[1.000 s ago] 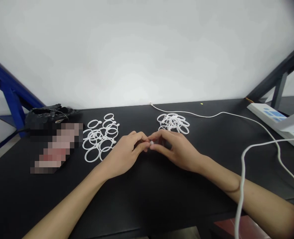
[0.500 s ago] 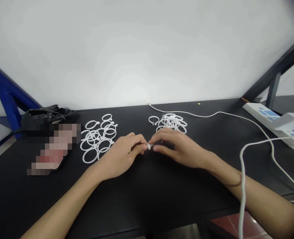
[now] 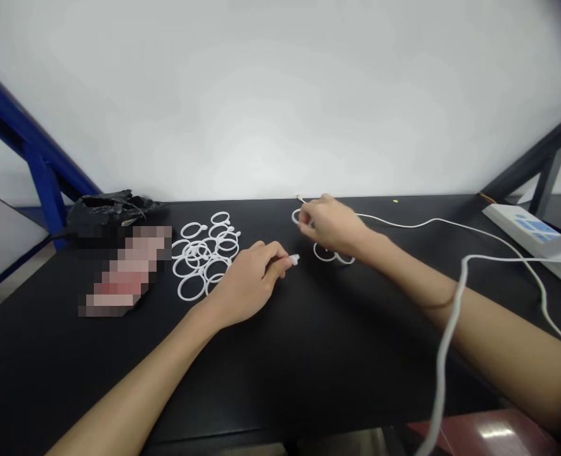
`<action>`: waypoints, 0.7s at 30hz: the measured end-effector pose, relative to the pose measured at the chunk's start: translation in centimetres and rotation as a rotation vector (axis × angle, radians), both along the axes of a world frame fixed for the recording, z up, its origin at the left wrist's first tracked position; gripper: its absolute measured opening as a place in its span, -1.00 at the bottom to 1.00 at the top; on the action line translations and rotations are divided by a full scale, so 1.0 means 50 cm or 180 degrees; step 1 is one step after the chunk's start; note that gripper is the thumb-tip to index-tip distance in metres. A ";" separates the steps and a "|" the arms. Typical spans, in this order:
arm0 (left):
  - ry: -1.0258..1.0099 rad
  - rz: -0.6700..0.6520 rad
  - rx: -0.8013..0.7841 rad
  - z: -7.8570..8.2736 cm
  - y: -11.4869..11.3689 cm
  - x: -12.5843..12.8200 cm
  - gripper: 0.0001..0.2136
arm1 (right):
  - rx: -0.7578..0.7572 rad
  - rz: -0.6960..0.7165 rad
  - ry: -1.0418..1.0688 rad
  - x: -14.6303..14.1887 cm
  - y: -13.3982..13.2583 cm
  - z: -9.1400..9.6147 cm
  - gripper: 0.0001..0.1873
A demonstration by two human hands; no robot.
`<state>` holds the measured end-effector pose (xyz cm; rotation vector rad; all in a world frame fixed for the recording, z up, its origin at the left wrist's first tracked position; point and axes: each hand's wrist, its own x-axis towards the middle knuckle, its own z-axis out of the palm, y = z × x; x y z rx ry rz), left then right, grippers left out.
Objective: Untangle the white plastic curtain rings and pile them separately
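My left hand [image 3: 251, 278] rests on the black table [image 3: 309, 354] with its fingers closed on a small white ring part [image 3: 293, 258] that sticks out past the fingertips. Just left of it lies a spread of several white plastic rings [image 3: 204, 256]. My right hand [image 3: 330, 225] is stretched farther back over a second heap of white rings [image 3: 330, 254], its fingers curled round a white ring [image 3: 297, 216] at the heap's far left. Most of that heap is hidden under the hand.
A white cable [image 3: 451, 225] runs along the back of the table toward a white power strip [image 3: 527, 231] at the right; another cable [image 3: 446, 354] crosses my right forearm. A crumpled black bag [image 3: 109, 206] and a blurred patch [image 3: 123, 272] lie at the left.
The hands were pinched together at the middle. My right hand has drawn away and reached back to the right-hand heap, closing on a ring; my left hand stays put with its white part.
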<state>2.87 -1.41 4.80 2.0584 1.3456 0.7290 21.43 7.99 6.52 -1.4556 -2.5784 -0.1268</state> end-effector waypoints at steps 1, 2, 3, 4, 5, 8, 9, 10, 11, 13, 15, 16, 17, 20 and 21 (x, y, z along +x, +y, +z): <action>-0.0019 -0.0023 -0.0011 -0.001 0.000 0.000 -0.75 | 0.0068 -0.0162 0.0050 0.008 0.003 0.011 -0.82; -0.0035 -0.0054 -0.0020 -0.003 0.000 0.001 -0.74 | 0.0141 -0.0301 0.0039 0.018 0.006 0.021 -0.81; -0.0046 -0.0093 -0.0026 -0.004 0.000 0.001 -0.74 | 0.0179 -0.0439 0.0014 0.028 0.010 0.030 -0.81; -0.0053 -0.0132 -0.0025 -0.006 -0.001 0.001 -0.73 | 0.0178 -0.0571 -0.0011 0.037 0.014 0.036 -0.81; -0.0054 -0.0167 -0.0021 -0.007 -0.001 0.001 -0.73 | 0.0136 -0.0705 -0.0041 0.044 0.018 0.040 -0.81; -0.0014 -0.0240 -0.0011 -0.011 -0.002 0.002 -0.75 | -0.0012 -0.0933 -0.0122 0.054 0.025 0.039 -0.79; 0.0005 -0.0258 -0.0017 -0.011 -0.002 0.002 -0.75 | -0.0046 -0.0963 -0.0139 0.053 0.026 0.035 -0.79; 0.0018 -0.0271 -0.0024 -0.012 -0.002 0.002 -0.76 | -0.0072 -0.0985 -0.0149 0.050 0.027 0.030 -0.78; 0.0025 -0.0281 -0.0034 -0.012 -0.002 0.002 -0.76 | -0.0092 -0.1005 -0.0155 0.047 0.027 0.025 -0.77; 0.0019 -0.0289 -0.0052 -0.012 -0.003 0.002 -0.76 | -0.0125 -0.1035 -0.0164 0.039 0.027 0.014 -0.75; 0.0020 -0.0291 -0.0061 -0.013 -0.004 0.002 -0.75 | -0.0134 -0.1073 -0.0188 0.033 0.027 0.004 -0.73; 0.0031 -0.0291 -0.0069 -0.013 -0.005 0.002 -0.75 | -0.0128 -0.1102 -0.0199 0.031 0.026 -0.001 -0.72; 0.0043 -0.0290 -0.0080 -0.013 -0.005 0.002 -0.75 | -0.0120 -0.1136 -0.0208 0.028 0.025 -0.005 -0.71; 0.0077 -0.0315 -0.0103 -0.014 -0.006 0.005 -0.74 | -0.0102 -0.1228 -0.0229 0.023 0.020 -0.016 -0.72; 0.0089 -0.0322 -0.0102 -0.014 -0.006 0.005 -0.74 | -0.0094 -0.1241 -0.0230 0.021 0.019 -0.018 -0.72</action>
